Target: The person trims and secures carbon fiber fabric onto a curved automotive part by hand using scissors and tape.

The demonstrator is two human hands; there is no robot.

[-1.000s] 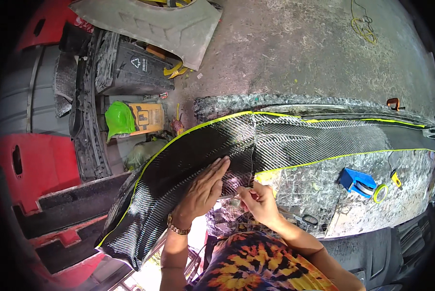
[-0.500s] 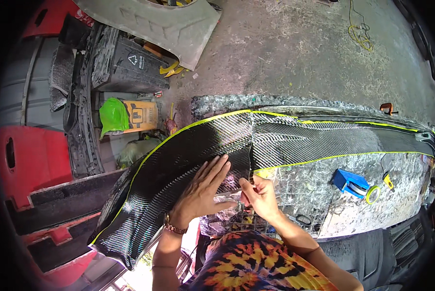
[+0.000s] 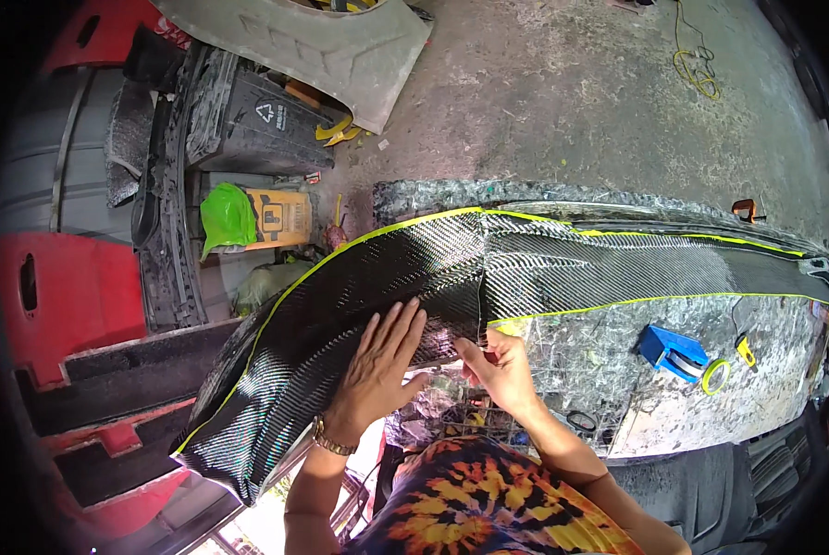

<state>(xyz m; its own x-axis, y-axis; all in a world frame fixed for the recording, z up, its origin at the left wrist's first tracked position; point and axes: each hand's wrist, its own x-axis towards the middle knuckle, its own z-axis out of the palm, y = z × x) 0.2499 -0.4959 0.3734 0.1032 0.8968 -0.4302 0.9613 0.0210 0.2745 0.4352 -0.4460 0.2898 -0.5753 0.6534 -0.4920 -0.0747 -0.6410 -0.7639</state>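
A long, curved part is covered with black woven carbon fibre cloth [image 3: 359, 277], edged in thin yellow-green tape [image 3: 609, 305]. A seam runs across it near the middle. My left hand [image 3: 382, 365] lies on the cloth left of the seam, fingers stretched out and thumb spread away. At the near edge, by the lower end of the seam, my right hand [image 3: 500, 370] has its thumb and forefinger pinched together on the cloth's edge. The other right fingers are curled, and the exact bit between the fingertips is hard to see.
On the stained worktable [image 3: 572, 361], right of my hands, sit a blue tape dispenser [image 3: 674, 353], a yellow-green tape roll [image 3: 715, 376] and a yellow cutter [image 3: 745, 351]. An orange clamp [image 3: 744, 209] grips the far edge. Leftward stand a cardboard box [image 3: 280, 219] and red panels [image 3: 72, 305].
My left hand has slid a little to the left over the cloth, away from the seam. My right hand stays pinched at nearly the same spot. The whole view has shifted slightly.
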